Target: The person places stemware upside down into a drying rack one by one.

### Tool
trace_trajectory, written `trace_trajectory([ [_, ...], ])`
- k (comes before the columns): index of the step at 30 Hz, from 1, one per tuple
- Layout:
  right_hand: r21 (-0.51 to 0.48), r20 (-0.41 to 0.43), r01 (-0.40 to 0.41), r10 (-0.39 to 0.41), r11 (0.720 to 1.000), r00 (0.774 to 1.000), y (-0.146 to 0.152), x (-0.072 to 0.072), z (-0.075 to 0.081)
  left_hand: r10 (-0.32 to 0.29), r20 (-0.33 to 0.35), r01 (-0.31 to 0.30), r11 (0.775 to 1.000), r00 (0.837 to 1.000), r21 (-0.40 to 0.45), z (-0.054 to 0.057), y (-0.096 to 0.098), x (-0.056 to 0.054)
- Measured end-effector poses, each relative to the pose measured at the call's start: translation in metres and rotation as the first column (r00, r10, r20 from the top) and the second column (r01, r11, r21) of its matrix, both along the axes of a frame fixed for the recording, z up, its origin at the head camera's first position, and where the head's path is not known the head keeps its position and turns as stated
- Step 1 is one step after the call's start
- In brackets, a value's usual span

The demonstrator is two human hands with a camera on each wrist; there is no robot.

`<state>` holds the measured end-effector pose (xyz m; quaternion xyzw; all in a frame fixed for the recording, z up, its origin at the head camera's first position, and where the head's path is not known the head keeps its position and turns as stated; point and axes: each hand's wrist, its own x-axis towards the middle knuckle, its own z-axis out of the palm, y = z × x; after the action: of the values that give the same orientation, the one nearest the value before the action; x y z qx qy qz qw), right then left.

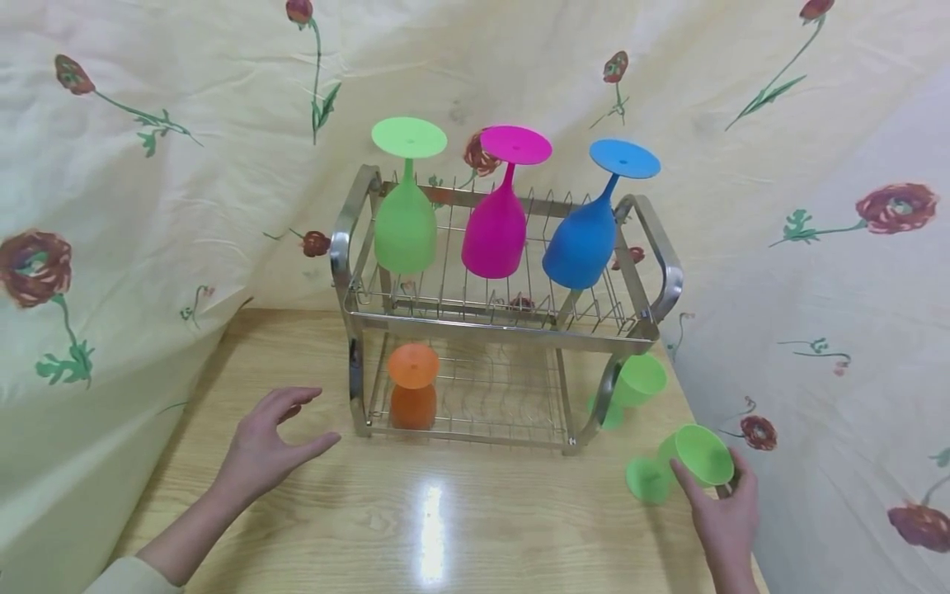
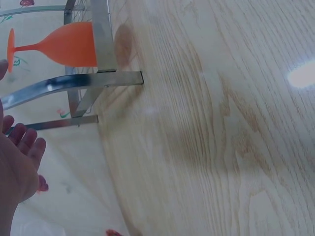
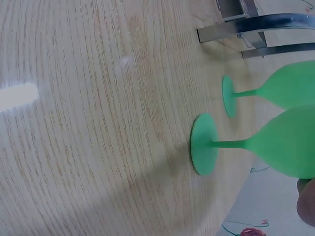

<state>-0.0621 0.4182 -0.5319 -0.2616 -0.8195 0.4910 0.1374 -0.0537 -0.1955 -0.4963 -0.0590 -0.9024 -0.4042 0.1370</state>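
Observation:
In the head view my right hand (image 1: 729,516) grips the bowl of the nearer green plastic goblet (image 1: 703,455), thumb on one side and fingers on the other. This goblet is upright, its round foot (image 3: 204,144) at the tabletop. A second green goblet (image 1: 641,379) stands upright behind it, beside the rack's right leg. My left hand (image 1: 263,450) is held over the table left of the rack, thumb and fingers spread apart around nothing. Closest to it is an orange goblet (image 1: 413,404), upside down on the lower shelf.
A two-tier metal dish rack (image 1: 475,330) stands mid-table. On its top tier, upside down, are a light green goblet (image 1: 406,227), a magenta goblet (image 1: 496,235) and a blue goblet (image 1: 582,243). Flowered cloth (image 1: 185,49) hangs around the wooden table (image 1: 356,528).

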Motion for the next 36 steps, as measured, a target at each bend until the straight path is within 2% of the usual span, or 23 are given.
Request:
trace_trajectory([
  [4, 0.011, -0.009, -0.029, 0.029, 1.000, 1.000, -0.007, 0.002, 0.009, 0.000, -0.005, 0.000, 1.000, 1.000, -0.024, -0.001, 0.000, 0.001],
  [9, -0.004, -0.051, -0.131, 0.131, 0.991, 0.990, -0.024, 0.007, 0.030, -0.014, -0.004, 0.014, 1.000, 1.000, -0.027, -0.002, 0.001, 0.001],
  [14, -0.067, -0.146, -0.281, 0.269, 0.957, 0.952, -0.042, 0.017, 0.049, -0.030, 0.006, 0.030, 0.999, 1.000, -0.026, -0.003, 0.002, 0.002],
  [19, -0.118, -0.203, -0.395, 0.367, 0.911, 0.908, -0.063, 0.024, 0.058, -0.050, -0.005, 0.050, 0.998, 0.999, -0.036, -0.002, 0.004, 0.002],
  [24, -0.130, -0.254, -0.498, 0.457, 0.857, 0.853, -0.091, 0.020, 0.064, -0.090, -0.054, 0.087, 0.994, 0.994, -0.068, 0.000, 0.011, 0.001],
  [27, -0.090, -0.269, -0.560, 0.521, 0.824, 0.810, -0.109, 0.013, 0.064, -0.121, -0.068, 0.115, 0.990, 0.990, -0.085, 0.000, 0.016, 0.001],
  [31, -0.031, -0.296, -0.634, 0.598, 0.773, 0.745, -0.132, 0.002, 0.064, -0.173, -0.058, 0.167, 0.982, 0.983, -0.092, -0.001, 0.022, 0.001],
  [36, -0.037, -0.358, -0.713, 0.657, 0.700, 0.663, -0.159, -0.009, 0.065, -0.211, -0.010, 0.209, 0.975, 0.978, -0.074, -0.001, 0.031, 0.002],
])
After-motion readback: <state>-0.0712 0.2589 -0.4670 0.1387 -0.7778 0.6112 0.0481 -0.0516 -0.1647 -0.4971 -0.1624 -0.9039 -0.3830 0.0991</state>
